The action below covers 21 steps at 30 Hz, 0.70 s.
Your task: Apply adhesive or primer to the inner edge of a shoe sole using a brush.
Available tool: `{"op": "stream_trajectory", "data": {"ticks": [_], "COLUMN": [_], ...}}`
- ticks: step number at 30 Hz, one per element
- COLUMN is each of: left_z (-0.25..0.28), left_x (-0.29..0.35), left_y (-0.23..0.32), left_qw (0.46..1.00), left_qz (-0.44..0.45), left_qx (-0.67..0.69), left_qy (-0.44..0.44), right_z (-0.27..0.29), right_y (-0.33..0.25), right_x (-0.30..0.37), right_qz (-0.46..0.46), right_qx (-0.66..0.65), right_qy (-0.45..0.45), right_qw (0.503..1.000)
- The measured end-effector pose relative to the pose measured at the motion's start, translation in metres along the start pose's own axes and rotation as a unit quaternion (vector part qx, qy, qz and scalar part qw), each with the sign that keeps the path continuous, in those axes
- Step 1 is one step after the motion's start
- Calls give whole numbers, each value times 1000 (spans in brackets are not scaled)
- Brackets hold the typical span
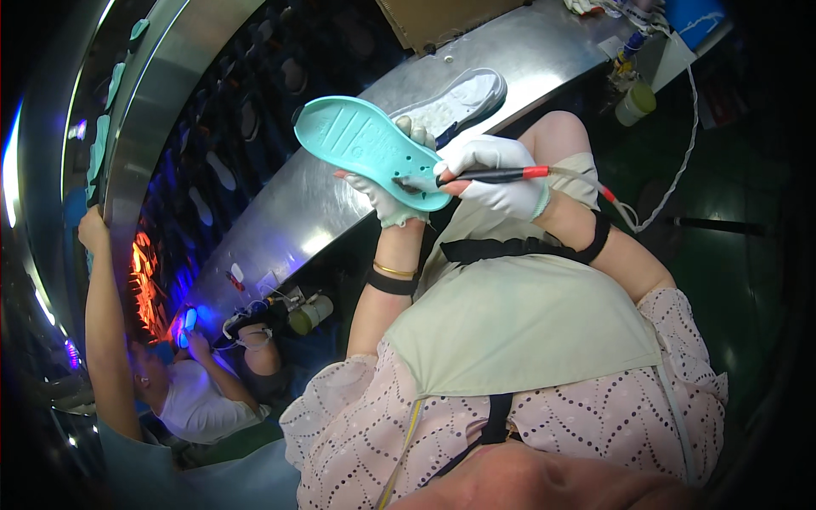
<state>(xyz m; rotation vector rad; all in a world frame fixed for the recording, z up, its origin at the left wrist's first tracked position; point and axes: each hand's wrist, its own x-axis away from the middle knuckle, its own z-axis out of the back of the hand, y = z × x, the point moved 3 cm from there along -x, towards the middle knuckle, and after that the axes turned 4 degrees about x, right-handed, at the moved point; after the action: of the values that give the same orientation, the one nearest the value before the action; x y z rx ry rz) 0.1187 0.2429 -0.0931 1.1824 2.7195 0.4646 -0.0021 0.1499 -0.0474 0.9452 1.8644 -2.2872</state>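
A turquoise shoe sole (353, 136) is tilted above the metal bench, its toe end toward the far left. My left hand (380, 197), in a white glove with bare fingertips, grips it from below and around the far edge. My right hand (493, 161), gloved the same way, is closed around a brush (510, 174) with a black and red handle. A thin hose runs from the handle's end. The brush's tip lies against the near end of the sole, close to several small holes. Just beyond, a white and grey shoe sole (463, 102) rests on the bench.
The metal bench (297, 208) runs diagonally, beside a dark rack of soles (204, 178). A curved steel rail (140, 110) carries turquoise pieces at left, where another person's arm (106, 314) reaches up. A second person sits lower left. Capped jars (636, 104) hang by the bench.
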Motion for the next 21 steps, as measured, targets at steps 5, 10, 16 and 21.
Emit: {"op": "stream_trajectory", "data": {"ticks": [5, 10, 16, 21], "left_z": [-15, -4, -18, -10], "left_x": [-5, -10, -16, -20], "left_y": [6, 17, 32, 34], "left_qw": [996, 996, 932, 913], "left_qz": [46, 52, 163, 253], "left_qx": [25, -41, -301, -283], "left_qy": [-73, -67, -117, -146], "right_z": [-3, 1, 8, 11], "right_y": [11, 8, 8, 6], "right_x": [1, -6, -15, -15], "right_qz": [-238, -116, -107, -138], "right_qx": [-149, -121, 17, -119], "right_qy": [-45, -25, -189, -212], "right_qw": [959, 986, 976, 960]}}
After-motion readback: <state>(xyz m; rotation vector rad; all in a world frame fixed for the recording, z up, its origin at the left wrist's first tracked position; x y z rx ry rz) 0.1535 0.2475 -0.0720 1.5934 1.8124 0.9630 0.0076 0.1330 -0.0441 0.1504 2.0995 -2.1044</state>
